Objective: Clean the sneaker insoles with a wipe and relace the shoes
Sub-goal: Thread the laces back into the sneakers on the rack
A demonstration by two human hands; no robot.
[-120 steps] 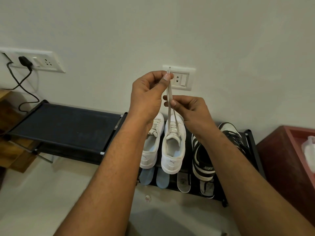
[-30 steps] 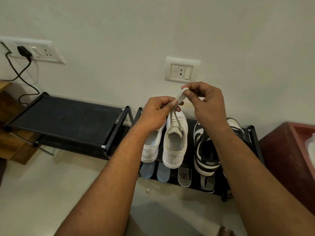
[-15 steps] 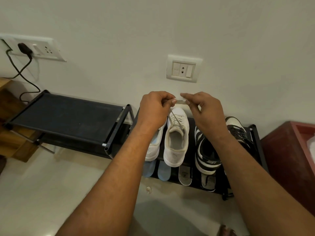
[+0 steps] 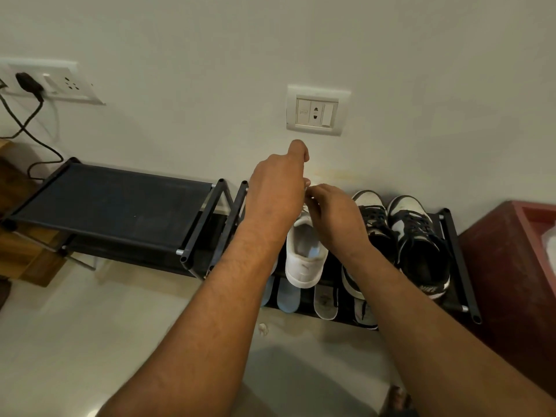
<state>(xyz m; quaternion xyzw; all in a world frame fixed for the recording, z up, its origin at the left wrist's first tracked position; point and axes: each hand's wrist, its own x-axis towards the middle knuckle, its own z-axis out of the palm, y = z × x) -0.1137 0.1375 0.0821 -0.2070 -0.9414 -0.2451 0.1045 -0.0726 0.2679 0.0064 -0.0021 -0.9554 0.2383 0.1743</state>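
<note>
Hands dropped from socket height onto white sneaker (image 4: 305, 257), on shoe rack (image 4: 458, 254) at 6 o'clock of wall socket (image 4: 316, 110). Left hand (image 4: 276, 195) pinches lace end (image 4: 307, 182); right hand (image 4: 334, 219) curled, grip hidden. Likely threading the next eyelet.

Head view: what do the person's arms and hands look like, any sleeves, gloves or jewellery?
Both forearms are bare to the frame edge, no sleeves showing. Left hand and right hand are ungloved; no watch, bracelet or ring visible.
</note>
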